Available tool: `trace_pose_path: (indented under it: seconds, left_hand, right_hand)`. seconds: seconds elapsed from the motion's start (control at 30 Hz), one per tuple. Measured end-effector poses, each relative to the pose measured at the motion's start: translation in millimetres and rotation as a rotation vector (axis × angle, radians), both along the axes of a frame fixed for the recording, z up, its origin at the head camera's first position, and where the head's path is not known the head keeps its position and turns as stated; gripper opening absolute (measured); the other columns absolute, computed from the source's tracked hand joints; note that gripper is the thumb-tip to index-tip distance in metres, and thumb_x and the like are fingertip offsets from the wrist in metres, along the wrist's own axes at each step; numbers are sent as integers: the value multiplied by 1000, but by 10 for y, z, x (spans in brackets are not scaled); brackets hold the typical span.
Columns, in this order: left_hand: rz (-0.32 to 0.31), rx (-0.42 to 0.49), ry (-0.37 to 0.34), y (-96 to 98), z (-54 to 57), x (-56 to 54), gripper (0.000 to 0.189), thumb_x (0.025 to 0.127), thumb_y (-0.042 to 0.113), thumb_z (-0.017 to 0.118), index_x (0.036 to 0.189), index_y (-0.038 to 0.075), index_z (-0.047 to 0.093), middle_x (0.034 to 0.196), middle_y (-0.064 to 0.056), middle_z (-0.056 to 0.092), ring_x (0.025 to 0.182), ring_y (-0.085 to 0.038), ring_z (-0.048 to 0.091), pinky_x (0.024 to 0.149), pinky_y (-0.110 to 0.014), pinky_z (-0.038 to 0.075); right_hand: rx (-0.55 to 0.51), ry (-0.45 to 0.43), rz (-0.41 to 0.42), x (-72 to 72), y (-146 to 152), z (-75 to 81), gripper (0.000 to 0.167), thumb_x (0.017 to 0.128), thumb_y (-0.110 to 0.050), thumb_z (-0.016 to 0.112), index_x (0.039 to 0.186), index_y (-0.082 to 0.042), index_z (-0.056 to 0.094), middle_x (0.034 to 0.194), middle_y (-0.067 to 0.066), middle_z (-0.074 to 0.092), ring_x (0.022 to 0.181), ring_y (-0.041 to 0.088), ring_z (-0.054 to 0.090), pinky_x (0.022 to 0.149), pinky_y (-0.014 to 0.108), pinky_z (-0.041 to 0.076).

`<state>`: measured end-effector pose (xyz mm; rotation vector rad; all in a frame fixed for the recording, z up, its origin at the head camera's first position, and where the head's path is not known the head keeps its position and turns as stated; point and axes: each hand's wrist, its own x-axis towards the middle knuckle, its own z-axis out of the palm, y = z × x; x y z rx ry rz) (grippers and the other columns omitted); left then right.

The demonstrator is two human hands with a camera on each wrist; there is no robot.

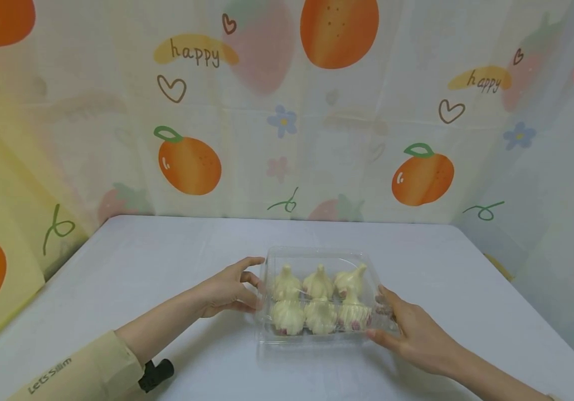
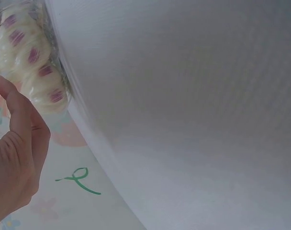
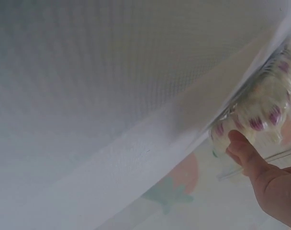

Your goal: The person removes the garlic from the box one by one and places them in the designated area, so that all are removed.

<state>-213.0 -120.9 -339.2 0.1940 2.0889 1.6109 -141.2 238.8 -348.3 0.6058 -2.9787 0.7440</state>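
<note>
A clear plastic box (image 1: 312, 340) with its clear lid over it sits on the white table in the head view. Inside, several pale garlic bulbs (image 1: 321, 316) stand in two rows, with purple marks near their bases. My left hand (image 1: 232, 287) holds the box's left side with bent fingers. At the right side, my right hand (image 1: 414, 334) grips the box, thumb toward the front corner. In the left wrist view, the left hand (image 2: 21, 143) is beside the garlic; its fingertips are partly cut off. The right wrist view shows the right hand's thumb (image 3: 248, 153) against the box.
A white table (image 1: 191, 245) spreads around the box. Behind it hangs a curtain (image 1: 252, 150) printed with oranges, hearts and the word "happy", which also runs along both sides. A small black object (image 1: 156, 374) sits by the left sleeve (image 1: 86, 367).
</note>
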Motion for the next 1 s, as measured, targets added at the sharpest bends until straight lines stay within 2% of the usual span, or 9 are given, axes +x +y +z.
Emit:
trace_pose_path:
  seconds: [0.13,0.47,1.0]
  left_hand:
    - [-5,2,3,-4,4,4,94,78,-6,72,155,15,23,107,-8,54,83,-17,64,79,-32,60]
    - [-5,-9,10,5,9,11,95,76,-6,73,155,15,24,108,-9,54,82,-17,64,78,-31,60]
    - [-31,-30,17,2,7,-12,96,76,-5,74,155,14,23,111,-10,53,84,-17,64,79,-31,60]
  right_hand:
    - [-7,2,11,-7,9,7,85,94,-45,62,148,12,29,138,30,56,109,34,68,87,52,56]
    - [-18,-3,19,24,2,16,79,98,-44,55,150,9,29,147,30,46,128,43,56,100,58,48]
    - [-45,-16,43,31,32,-20,76,100,-39,54,150,11,26,147,34,44,124,44,58,95,58,52]
